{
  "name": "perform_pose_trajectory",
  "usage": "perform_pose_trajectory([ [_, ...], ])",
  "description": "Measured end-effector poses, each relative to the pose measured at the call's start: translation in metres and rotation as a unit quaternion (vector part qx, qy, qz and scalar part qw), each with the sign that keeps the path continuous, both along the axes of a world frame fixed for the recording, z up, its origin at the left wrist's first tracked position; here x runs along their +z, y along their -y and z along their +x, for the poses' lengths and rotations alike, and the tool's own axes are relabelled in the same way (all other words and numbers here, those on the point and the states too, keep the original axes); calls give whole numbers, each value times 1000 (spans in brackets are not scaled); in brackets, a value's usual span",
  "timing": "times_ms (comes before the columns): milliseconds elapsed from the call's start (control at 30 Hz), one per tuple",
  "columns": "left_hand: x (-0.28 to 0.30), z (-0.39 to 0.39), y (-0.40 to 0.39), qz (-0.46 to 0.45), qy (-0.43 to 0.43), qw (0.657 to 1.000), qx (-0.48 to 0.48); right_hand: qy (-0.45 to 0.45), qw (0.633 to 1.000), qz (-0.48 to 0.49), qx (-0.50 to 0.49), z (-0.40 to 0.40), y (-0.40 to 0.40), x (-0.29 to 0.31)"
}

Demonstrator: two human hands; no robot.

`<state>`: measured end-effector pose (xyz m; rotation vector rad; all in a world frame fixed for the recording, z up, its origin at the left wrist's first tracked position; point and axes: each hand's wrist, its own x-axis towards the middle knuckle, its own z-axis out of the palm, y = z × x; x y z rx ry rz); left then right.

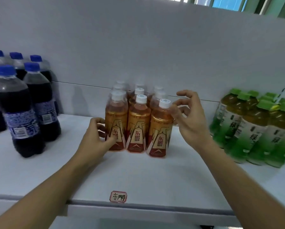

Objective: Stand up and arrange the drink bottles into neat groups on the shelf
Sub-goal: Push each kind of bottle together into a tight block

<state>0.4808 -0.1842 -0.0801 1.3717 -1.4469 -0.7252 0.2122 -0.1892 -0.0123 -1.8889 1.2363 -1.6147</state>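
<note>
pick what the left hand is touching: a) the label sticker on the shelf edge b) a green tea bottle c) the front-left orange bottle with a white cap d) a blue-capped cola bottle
c: the left hand has its fingers on the label of the front-left orange bottle, away from the other groups.

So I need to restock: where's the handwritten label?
Head view: the handwritten label sits on the shelf front edge, centre, before the orange bottles.
</note>
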Motion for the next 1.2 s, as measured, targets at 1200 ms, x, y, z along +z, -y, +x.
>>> perform_pose_trajectory([
  [1200, 1, 9, -13, 62, 120, 991, -20, -247, 964, -77, -55, 26, -40, -74],
])
